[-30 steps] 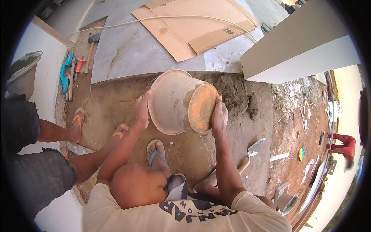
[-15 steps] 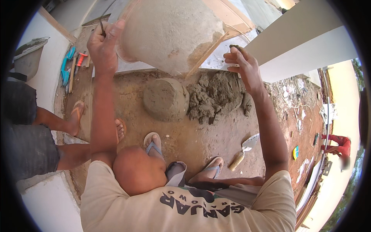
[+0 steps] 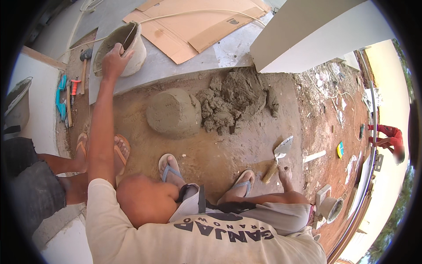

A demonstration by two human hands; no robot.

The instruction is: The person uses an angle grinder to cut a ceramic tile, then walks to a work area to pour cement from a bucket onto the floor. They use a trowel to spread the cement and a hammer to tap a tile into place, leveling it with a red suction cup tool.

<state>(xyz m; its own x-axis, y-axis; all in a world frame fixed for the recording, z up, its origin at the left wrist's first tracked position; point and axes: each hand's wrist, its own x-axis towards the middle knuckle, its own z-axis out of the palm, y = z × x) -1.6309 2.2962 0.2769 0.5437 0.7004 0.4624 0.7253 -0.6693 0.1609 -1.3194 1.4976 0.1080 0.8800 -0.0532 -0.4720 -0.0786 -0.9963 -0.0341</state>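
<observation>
A mortar-caked bucket is at the far left, tilted, its mouth partly showing. My left hand is closed on its thin handle at the near side. Down at the right, my right hand is beside the wooden handle of a trowel, which lies on the ground with its pale blade pointing away. Whether the fingers touch that handle is too small to make out. Between my hands, a smooth bucket-shaped lump of mortar sits on the ground, touching a rough, crumbly mortar heap.
Flattened cardboard lies on the grey slab beyond, near a white column. A mallet and other hand tools lie at left, beside a co-worker's sandaled feet. Another person in red is far right, past scattered debris.
The bucket has swung from in front of me to the far left, in my left hand. My right hand has come down from up by the bucket to the trowel's handle.
</observation>
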